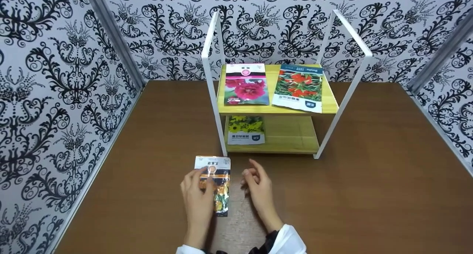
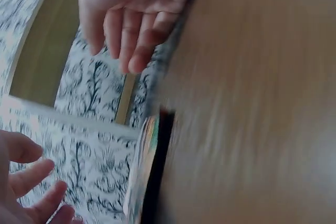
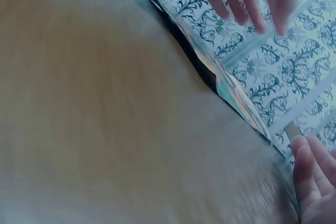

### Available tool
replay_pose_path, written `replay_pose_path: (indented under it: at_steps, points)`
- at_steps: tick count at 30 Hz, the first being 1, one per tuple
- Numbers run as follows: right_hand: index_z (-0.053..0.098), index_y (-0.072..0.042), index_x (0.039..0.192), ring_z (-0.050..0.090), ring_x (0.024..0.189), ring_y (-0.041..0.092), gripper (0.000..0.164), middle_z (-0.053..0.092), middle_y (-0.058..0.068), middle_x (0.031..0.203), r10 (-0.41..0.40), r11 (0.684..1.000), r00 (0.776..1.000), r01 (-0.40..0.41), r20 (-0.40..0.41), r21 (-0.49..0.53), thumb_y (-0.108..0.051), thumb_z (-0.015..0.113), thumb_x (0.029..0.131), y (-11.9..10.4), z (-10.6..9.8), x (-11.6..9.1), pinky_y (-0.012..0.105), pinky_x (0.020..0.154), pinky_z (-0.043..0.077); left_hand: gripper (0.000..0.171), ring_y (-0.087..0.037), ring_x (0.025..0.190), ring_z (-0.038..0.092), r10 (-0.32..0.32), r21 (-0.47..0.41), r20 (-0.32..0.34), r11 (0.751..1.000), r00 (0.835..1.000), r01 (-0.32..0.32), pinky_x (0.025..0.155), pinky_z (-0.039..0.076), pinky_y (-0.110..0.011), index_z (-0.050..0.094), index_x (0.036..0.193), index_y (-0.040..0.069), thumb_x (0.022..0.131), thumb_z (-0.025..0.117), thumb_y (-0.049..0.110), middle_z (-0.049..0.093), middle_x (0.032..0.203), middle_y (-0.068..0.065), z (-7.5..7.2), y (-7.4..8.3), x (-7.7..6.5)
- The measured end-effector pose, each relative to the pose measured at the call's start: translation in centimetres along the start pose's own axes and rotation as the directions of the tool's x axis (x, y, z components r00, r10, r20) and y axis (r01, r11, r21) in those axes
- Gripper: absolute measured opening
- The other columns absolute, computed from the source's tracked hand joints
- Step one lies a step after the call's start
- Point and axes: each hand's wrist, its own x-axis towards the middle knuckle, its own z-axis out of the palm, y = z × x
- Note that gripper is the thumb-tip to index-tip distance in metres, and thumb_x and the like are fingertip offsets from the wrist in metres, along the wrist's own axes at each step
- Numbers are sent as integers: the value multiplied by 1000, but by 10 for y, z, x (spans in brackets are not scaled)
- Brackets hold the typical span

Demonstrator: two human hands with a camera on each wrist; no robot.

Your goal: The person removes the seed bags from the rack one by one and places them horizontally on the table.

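A glossy seed packet point(image 1: 222, 195) with orange and yellow flowers lies on the table in front of the shelf's left leg. Over it hovers my left hand point(image 1: 197, 195), fingers loosely bent and spread; the left wrist view shows these fingers point(image 2: 31, 179) apart from the packet's edge point(image 2: 142, 177). To the right of the packet is my right hand point(image 1: 260, 191), holding nothing, with its thumb near the bent fingers. In the right wrist view the packet point(image 3: 231, 95) appears edge-on, slightly bulged, between both hands.
A two-tier shelf point(image 1: 292, 132) with white posts stands behind the hands. On its upper board are a pink-flower packet point(image 1: 247, 89) and a red-flower packet point(image 1: 299, 88). A yellow-flower packet point(image 1: 245, 130) lies lower left. Patterned walls point(image 1: 166, 36) enclose the brown table point(image 1: 369, 180).
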Motion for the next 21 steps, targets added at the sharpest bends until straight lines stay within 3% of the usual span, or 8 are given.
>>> replay_pose_path:
  at_steps: [4,8,12,17,21]
  points:
    - [40,0,131,55,79,43,45,55,26,99,-1,999,999,2,-38,42,-13,53,90,-7,-11,1,38,55,50,27,-22,105,46,-13,-48,76,999,997,17,82,38,-39,63,107,14,80,64,13,54,109,-3,16,15,-5]
    - [40,0,131,55,85,43,44,54,26,102,-4,999,998,8,-63,53,-13,53,90,-7,-21,3,42,59,50,31,-20,97,53,-27,-105,181,993,983,47,81,43,-36,59,113,15,82,63,16,56,104,-2,32,22,-9]
    - [41,0,130,56,83,44,43,55,25,101,-7,999,997,11,-71,43,-14,52,91,-5,-26,8,44,59,50,37,-10,84,56,-83,-179,292,974,953,139,72,47,-27,53,121,17,85,60,16,58,99,1,43,27,-7]
    - [39,1,131,57,84,42,44,56,25,102,-22,999,997,25,-70,33,-16,50,92,-4,-29,15,43,61,50,46,-11,85,56,-148,-229,387,941,910,250,68,48,-27,43,131,20,88,56,19,57,104,0,50,33,0]
    - [36,0,133,58,86,40,45,57,25,103,-31,999,996,33,-86,30,-16,49,92,0,-35,20,45,64,50,54,-12,89,56,-168,-218,437,933,883,286,66,47,-29,32,138,24,89,54,25,55,109,3,57,41,1]
